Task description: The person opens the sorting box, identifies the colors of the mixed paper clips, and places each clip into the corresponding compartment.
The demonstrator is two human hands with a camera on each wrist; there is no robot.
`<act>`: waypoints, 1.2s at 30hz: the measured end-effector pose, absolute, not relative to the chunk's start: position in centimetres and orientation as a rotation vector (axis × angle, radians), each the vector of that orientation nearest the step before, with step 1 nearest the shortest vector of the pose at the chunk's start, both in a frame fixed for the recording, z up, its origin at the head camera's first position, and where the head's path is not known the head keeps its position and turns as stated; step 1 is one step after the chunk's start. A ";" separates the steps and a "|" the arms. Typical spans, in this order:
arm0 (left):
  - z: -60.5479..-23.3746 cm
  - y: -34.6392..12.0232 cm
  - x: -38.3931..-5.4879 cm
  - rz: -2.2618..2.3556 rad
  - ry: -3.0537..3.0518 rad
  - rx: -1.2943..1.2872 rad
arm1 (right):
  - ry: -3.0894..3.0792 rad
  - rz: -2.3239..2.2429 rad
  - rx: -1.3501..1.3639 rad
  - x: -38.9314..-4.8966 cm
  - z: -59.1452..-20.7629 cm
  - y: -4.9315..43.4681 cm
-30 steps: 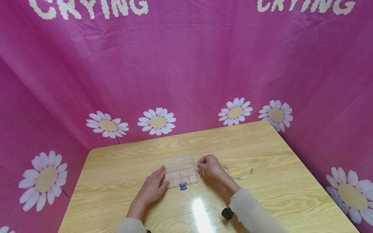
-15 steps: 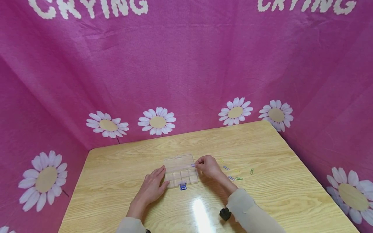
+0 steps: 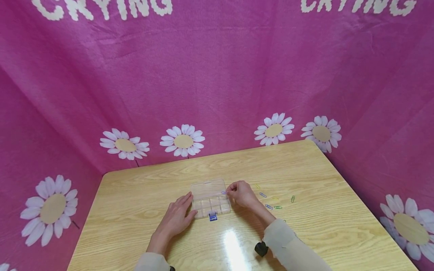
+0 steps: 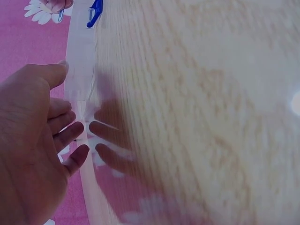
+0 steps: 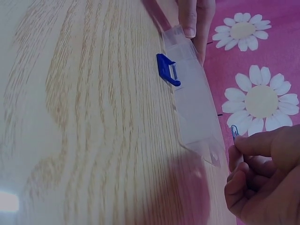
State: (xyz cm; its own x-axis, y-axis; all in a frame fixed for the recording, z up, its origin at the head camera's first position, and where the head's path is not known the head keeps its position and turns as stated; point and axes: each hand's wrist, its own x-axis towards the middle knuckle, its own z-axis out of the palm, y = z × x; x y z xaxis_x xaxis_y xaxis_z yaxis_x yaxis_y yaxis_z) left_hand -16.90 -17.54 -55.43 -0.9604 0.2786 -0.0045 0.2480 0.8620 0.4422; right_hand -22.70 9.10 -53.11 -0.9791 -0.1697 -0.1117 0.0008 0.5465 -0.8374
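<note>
A clear plastic compartment box [image 3: 206, 207] lies on the table with its lid [image 3: 208, 189] raised at the back and a blue latch [image 3: 213, 216] at its front. My left hand [image 3: 177, 215] rests along the box's left side, thumb by the front corner; its fingers are loosely extended in the left wrist view. Between thumb and forefinger, my right hand [image 3: 243, 194] pinches a blue paper clip [image 5: 235, 131]. That clip is held up near the box's right side, apart from the compartments. I see no clips inside the box.
Right of the box are scattered loose paper clips: blue [image 3: 269, 206], green [image 3: 293, 199] and yellow [image 3: 257, 186] ones. Some lie close to my right forearm. A black device [image 3: 261, 248] sits at my right wrist. Pink flowered cloth [image 3: 223, 82] hangs behind the wooden table [image 3: 142, 195].
My right hand has shifted slightly left toward the box with the paper clip, then held nearly still. The left hand has stayed in place.
</note>
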 end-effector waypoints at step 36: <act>-55.6 -17.6 -17.0 0.687 2.963 0.425 | 2.525 -1.468 -0.113 -22.6 -53.8 9.0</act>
State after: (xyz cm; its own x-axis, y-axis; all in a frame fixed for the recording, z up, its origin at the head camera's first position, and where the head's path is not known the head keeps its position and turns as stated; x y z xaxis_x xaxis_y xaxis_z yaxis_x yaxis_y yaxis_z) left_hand -16.96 -17.62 -55.60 -0.9592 0.2826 -0.0059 0.2511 0.8617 0.4409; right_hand -22.55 8.97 -53.79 -0.9733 -0.1750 -0.1488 0.0426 0.4989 -0.8656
